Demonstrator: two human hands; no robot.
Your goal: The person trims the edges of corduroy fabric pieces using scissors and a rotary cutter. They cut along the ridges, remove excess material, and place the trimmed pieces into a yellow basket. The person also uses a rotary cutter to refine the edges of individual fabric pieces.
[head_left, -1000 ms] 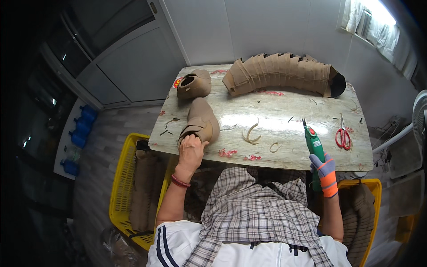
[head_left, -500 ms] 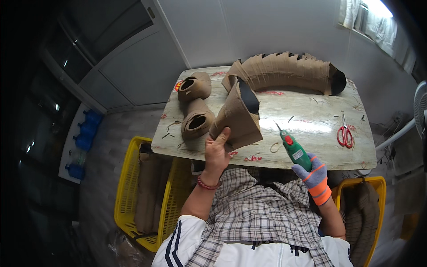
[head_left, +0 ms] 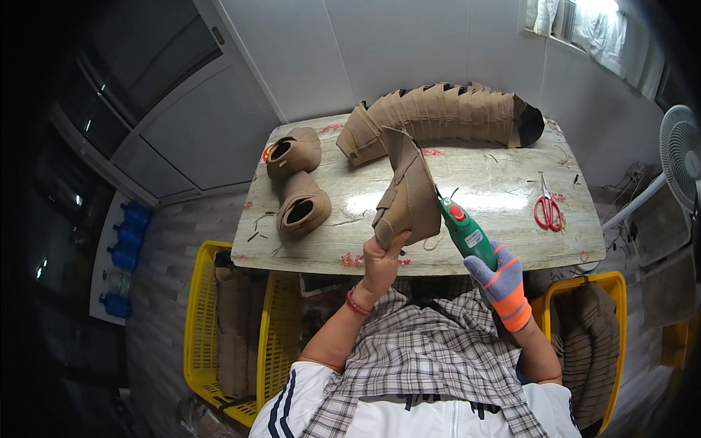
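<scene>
My left hand (head_left: 382,264), bare with a red bracelet at the wrist, grips a tan shoe upper (head_left: 412,193) by its lower edge and holds it tilted above the near part of the table. My right hand (head_left: 499,281) wears a grey and orange glove and is wrapped round a green handheld power tool (head_left: 471,235) with a red button. The tool's thin tip is at the right edge of the upper; whether it touches cannot be made out. Behind, a long curved row of nested tan uppers (head_left: 445,117) lies along the table's far side.
Two formed tan shoe uppers (head_left: 305,210) sit at the table's left. Red-handled scissors (head_left: 548,212) lie on the right, among scattered dark scraps. Yellow baskets (head_left: 207,321) of stacked uppers stand at both sides below the table (head_left: 350,190). A white fan (head_left: 679,153) is at right.
My left hand has turned the upper and moved it right. The tool in my right hand has come left, its tip now against or close to the upper's edge. The whole view has shifted slightly.
</scene>
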